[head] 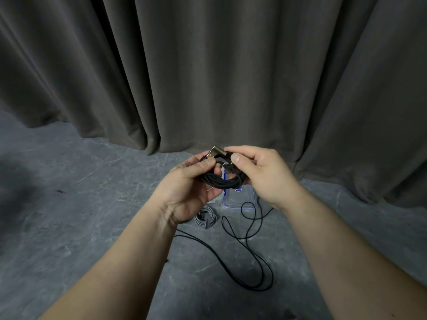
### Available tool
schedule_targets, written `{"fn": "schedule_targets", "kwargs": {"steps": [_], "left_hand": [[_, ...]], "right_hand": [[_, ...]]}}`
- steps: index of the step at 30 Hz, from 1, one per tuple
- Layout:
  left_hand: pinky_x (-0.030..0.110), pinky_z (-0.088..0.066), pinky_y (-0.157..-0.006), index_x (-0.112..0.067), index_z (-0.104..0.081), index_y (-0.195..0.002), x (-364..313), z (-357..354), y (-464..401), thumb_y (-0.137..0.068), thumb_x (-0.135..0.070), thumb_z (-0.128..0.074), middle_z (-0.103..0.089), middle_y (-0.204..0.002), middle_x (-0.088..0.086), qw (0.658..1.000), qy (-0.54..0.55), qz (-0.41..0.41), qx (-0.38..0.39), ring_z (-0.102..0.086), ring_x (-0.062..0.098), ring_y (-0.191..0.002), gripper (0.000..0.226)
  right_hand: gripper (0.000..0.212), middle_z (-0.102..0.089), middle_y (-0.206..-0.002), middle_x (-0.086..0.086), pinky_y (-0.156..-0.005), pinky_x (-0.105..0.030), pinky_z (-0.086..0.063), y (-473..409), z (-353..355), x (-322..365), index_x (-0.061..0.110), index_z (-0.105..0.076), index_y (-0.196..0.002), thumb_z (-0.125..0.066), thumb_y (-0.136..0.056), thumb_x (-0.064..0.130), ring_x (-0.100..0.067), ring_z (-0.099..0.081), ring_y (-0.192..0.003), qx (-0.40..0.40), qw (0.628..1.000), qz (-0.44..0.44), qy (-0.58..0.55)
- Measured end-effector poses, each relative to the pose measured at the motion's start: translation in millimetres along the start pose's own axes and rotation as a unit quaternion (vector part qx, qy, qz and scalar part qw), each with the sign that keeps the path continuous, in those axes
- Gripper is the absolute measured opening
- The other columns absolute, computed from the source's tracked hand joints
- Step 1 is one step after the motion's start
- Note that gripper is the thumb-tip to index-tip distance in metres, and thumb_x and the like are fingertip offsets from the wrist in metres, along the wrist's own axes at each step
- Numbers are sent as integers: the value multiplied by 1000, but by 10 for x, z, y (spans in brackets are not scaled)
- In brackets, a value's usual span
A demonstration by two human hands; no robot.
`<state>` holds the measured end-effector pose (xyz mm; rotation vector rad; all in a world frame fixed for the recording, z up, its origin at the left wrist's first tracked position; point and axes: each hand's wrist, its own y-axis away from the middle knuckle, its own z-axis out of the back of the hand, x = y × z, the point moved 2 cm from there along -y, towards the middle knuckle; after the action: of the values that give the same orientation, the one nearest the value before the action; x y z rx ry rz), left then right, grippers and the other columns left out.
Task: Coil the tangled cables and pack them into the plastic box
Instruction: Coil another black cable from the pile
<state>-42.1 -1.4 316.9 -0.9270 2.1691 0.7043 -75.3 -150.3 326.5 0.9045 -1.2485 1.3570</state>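
Both hands hold a coiled black cable point(219, 180) up between them. The left hand point(191, 188) grips the coil's left side, thumb over the strands, while the right hand point(261, 172) pinches its upper right part near a metal plug point(216, 151) that sticks up just above the thumbs. Directly beneath the hands, a clear plastic box point(240, 199) sits on the grey floor point(69, 227). A coiled grey cable point(205, 219) lies below the left hand, beside the box. A loose black cable point(249, 257) sprawls on the floor between the forearms. A dark curtain point(208, 65) hangs beyond the hands.
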Motion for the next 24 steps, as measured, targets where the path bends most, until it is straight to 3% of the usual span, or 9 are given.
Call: {"fn": "schedule_targets", "kwargs": {"steps": [4, 9, 12, 14, 16, 18, 21, 24], "left_hand": [[27, -55, -67, -20, -64, -86, -4, 14, -1, -77, -14, -58, -65, -65, -5, 999, 35, 6, 7, -60, 5, -66, 11], [28, -54, -66, -21, -61, -96, 24, 11, -19, -78, -14, -59, -64, -70, -3, 1000, 7, -14, -10, -61, 8, -68, 20], [32, -59, -67, -15, -57, -115, 45, 31, -58, -85, -9, -58, -66, -91, 8, 998, -17, -49, -46, -62, 18, -81, 30], [41, -56, -81, -11, -57, -114, 42, 25, -60, -88, -2, -55, -65, -87, 10, 995, -26, -68, -69, -62, 17, -76, 28], [41, -51, -86, -11, -59, -106, 37, 13, -48, -90, 3, -53, -65, -73, 5, 993, -42, -76, -84, -60, 10, -62, 22], [36, -52, -81, -12, -59, -103, 25, 10, -32, -91, 4, -52, -64, -68, 2, 991, -65, -80, -88, -58, 8, -58, 21], [33, -53, -77, -10, -58, -110, 5, 19, -29, -91, 4, -51, -62, -72, 2, 991, -66, -84, -81, -57, 8, -60, 25], [30, -55, -69, -15, -55, -118, -17, 30, -27, -83, -4, -56, -63, -73, 0, 997, -25, -63, -36, -59, 5, -61, 37]], "right_hand": [[31, -72, -90, -3, -73, -30, -57, 7, -7, 31, 30, -69, -100, -53, -96, 4, -12, -68, -83, 2, 999, 12, -50], [15, -75, -94, -6, -78, -33, -57, -1, 10, -7, 24, -71, -98, -69, -84, 19, -18, -71, -90, -4, 997, -6, -74], [34, -75, -91, 5, -82, -23, -55, 13, 11, 3, 25, -68, -102, -81, -71, 16, -7, -70, -89, 27, 999, -17, -38], [40, -73, -96, 7, -86, -23, -55, 11, 5, 14, 17, -67, -116, -76, -78, 6, -6, -70, -89, 28, 999, -30, 22], [41, -72, -100, 7, -93, -31, -54, 8, 14, 7, 15, -63, -126, -66, -86, 8, -13, -70, -96, 21, 996, -33, 87], [37, -69, -99, 13, -95, -28, -51, 15, 18, 1, 18, -60, -129, -58, -92, 11, -11, -68, -100, 26, 991, -24, 131], [32, -65, -96, 24, -92, -13, -47, 38, 18, 18, 21, -63, -126, -53, -97, 14, 3, -64, -98, 19, 987, 3, 157], [30, -71, -101, 13, -92, -29, -52, 34, 19, 0, 28, -69, -113, -51, -97, 10, -5, -66, -100, -7, 996, 6, 93]]}}
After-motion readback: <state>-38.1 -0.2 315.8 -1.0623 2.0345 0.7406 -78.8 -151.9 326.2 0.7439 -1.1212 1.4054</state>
